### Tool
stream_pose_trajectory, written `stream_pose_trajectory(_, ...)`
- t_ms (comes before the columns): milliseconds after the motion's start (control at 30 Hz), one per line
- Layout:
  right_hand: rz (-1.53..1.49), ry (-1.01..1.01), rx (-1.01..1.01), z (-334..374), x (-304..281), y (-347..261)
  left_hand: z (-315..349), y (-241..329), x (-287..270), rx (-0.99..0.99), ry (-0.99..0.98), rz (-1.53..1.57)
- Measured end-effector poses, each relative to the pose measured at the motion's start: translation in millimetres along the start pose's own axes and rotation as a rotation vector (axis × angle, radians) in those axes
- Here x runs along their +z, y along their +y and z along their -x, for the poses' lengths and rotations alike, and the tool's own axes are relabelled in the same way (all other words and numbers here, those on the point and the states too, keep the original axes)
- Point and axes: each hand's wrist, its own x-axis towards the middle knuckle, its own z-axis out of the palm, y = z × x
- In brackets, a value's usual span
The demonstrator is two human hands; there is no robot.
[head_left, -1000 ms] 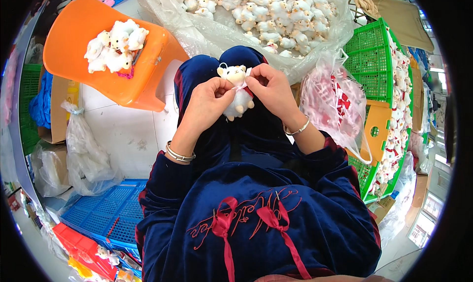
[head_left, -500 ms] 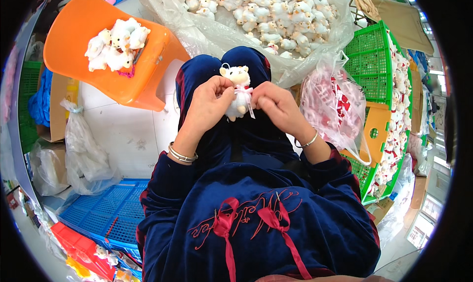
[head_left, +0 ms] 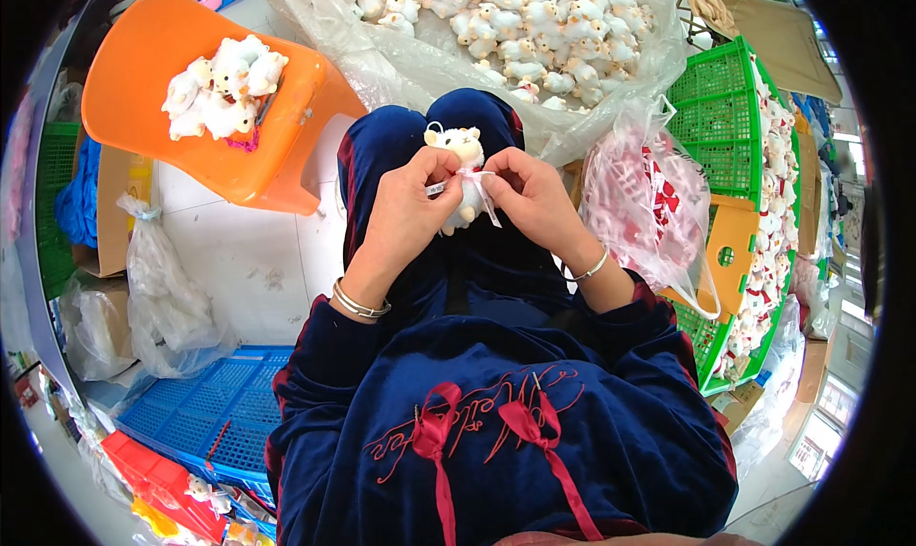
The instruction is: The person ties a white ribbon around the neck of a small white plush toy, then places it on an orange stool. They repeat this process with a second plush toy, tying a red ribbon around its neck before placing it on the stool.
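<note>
A small white plush animal [head_left: 467,207] with a hanging loop at its head lies on my lap, head away from me. Around its neck runs a pale pink ribbon [head_left: 488,200], tied at the front with a loose end trailing down. My left hand [head_left: 408,201] is closed at the toy's left side, finger and thumb pinching the ribbon by the neck; a small white tag shows beside them. On the other side my right hand [head_left: 534,201] pinches the ribbon between thumb and forefinger. The fingertips partly cover the ribbon.
An orange chair [head_left: 124,79] at the left bears several white plush toys [head_left: 229,74]. Ahead lies a clear plastic sheet [head_left: 401,74] heaped with more. At right stand a bag of ribbons [head_left: 639,193] and a green crate [head_left: 711,117]; a blue crate [head_left: 205,403] is at lower left.
My right fingers have moved from beside the ribbon's end up to the neck, closer to the knot. The left hand has shifted slightly, and the tag now shows.
</note>
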Motion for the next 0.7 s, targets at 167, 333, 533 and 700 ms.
stream_pose_trajectory(167,-0.045,0.015,-0.031,-1.2,2.4,-2.4,0.1,3.8,0.2,-0.012,-0.010,0.002)
stream_pose_trajectory(333,-0.033,-0.020,-0.016,-1.1,2.8,-2.6,-0.4,-0.7,0.7,-0.012,0.005,-0.021)
stream_pose_trajectory(533,-0.017,-0.020,-0.035,-2.1,2.8,-3.9,0.8,4.3,1.5,-0.032,0.022,-0.036)
stream_pose_trajectory(700,-0.008,-0.015,-0.036,-3.3,1.3,-2.6,2.7,2.5,4.6,-0.022,0.035,0.030)
